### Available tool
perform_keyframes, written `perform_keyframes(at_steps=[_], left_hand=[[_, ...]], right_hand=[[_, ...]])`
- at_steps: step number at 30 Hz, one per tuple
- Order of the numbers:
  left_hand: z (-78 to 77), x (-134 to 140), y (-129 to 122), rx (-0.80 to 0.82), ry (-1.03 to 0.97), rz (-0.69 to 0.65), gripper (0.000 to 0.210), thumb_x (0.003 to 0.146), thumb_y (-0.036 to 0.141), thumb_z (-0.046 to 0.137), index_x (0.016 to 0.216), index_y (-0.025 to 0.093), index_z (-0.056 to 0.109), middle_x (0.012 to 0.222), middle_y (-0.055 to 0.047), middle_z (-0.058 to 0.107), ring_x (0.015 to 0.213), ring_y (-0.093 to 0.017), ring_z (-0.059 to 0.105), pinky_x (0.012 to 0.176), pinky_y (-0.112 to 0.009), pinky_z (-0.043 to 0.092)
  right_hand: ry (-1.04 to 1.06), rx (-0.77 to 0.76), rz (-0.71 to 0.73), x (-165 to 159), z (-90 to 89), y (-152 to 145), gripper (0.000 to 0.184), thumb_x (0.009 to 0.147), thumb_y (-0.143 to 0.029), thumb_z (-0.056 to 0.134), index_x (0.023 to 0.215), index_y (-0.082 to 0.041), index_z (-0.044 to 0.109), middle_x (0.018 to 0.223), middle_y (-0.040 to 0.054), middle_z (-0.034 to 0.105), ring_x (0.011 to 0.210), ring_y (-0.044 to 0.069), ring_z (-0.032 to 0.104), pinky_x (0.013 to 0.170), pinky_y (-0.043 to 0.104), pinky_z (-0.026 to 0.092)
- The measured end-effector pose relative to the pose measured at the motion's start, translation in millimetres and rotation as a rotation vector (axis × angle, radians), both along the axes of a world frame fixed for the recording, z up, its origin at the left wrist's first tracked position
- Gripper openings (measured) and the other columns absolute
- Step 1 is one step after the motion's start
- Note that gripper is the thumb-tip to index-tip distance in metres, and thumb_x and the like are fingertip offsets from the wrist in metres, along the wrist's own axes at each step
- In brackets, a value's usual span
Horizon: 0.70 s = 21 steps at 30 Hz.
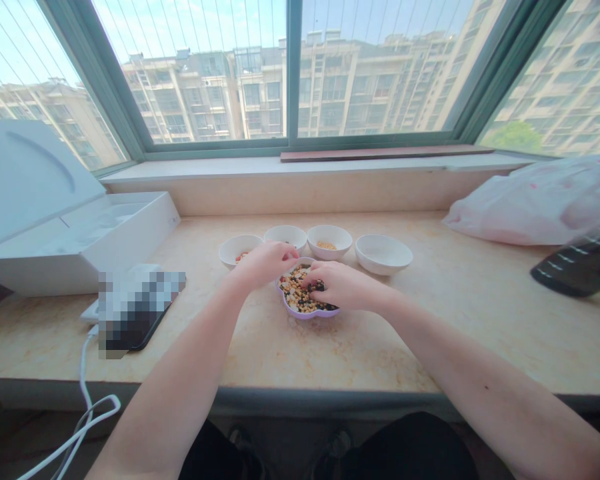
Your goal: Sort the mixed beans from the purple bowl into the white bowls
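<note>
A purple-rimmed dish (pixel 307 315) on the counter holds a mix of beans and grains (pixel 300 293) in black, yellow, white and some red. My right hand (pixel 343 285) reaches into it from the right, with fingers apart and their tips among the beans. My left hand (pixel 267 262) hovers at the dish's far left edge, in front of the second white bowl (pixel 286 235). Its fingertips are pressed together, and whatever they hold is too small to make out. The leftmost white bowl (pixel 233 245) shows reddish pieces, partly hidden by my left hand. Yellow grains lie in the third white bowl (pixel 330 235).
A fourth white bowl (pixel 384 257) stands right of the others. To the left are an open white box (pixel 130 230) and a phone (pixel 153 320) with a white cable (pixel 83 367). A plastic bag (pixel 535 203) and a black ridged object (pixel 575 263) lie at the right.
</note>
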<state>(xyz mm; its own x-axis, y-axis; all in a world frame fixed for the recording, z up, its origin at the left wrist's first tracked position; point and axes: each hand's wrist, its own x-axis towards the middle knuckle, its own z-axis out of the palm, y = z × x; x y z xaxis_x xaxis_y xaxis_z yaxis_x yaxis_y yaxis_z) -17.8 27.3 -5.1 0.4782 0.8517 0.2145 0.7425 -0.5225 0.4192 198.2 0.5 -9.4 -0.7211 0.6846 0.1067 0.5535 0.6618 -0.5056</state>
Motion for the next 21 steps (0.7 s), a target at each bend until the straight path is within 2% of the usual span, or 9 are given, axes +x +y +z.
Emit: perform_keyframes(at_steps=[3,10,15,21], left_hand=[[1.9,1.5,-1.7,-0.009,0.0,0.009,0.025,0.091,0.036,0.054,0.092,0.024,0.076,0.075,-0.001,0.073,0.065,-0.016,0.064,0.054,-0.026,0.039],[9.8,6.2,-7.9,-0.044,0.028,0.036,0.026,0.092,0.037,0.053,0.093,0.023,0.075,0.077,-0.002,0.073,0.068,-0.017,0.063,0.055,-0.025,0.039],[14.3,9.2,-10.6,-0.061,0.057,0.032,0.029,0.092,0.036,0.052,0.095,0.021,0.076,0.079,-0.003,0.073,0.069,-0.017,0.063,0.058,-0.026,0.04],[12.4,8.2,-10.1,-0.062,0.047,0.035,0.029,0.093,0.038,0.051,0.096,0.022,0.075,0.08,-0.003,0.073,0.069,-0.017,0.062,0.059,-0.026,0.04]], right_hand=[[-0.082,0.074,0.016,-1.1,-0.2,-0.2,0.015,0.084,-0.018,0.063,0.091,-0.022,0.075,0.1,0.0074,0.065,0.086,0.022,0.062,0.074,0.034,0.042],[-0.173,0.104,0.006,-5.5,-2.7,1.6,0.015,0.088,-0.022,0.061,0.086,-0.022,0.076,0.102,0.0071,0.065,0.084,0.021,0.062,0.07,0.033,0.042],[-0.17,0.07,-0.007,-9.7,-2.6,1.4,0.016,0.09,-0.023,0.061,0.09,-0.022,0.077,0.104,0.007,0.066,0.089,0.021,0.062,0.073,0.032,0.044],[-0.156,0.104,-0.024,-10.5,-4.2,1.9,0.016,0.09,-0.022,0.062,0.083,-0.02,0.077,0.101,0.0067,0.068,0.086,0.021,0.063,0.073,0.033,0.045]])
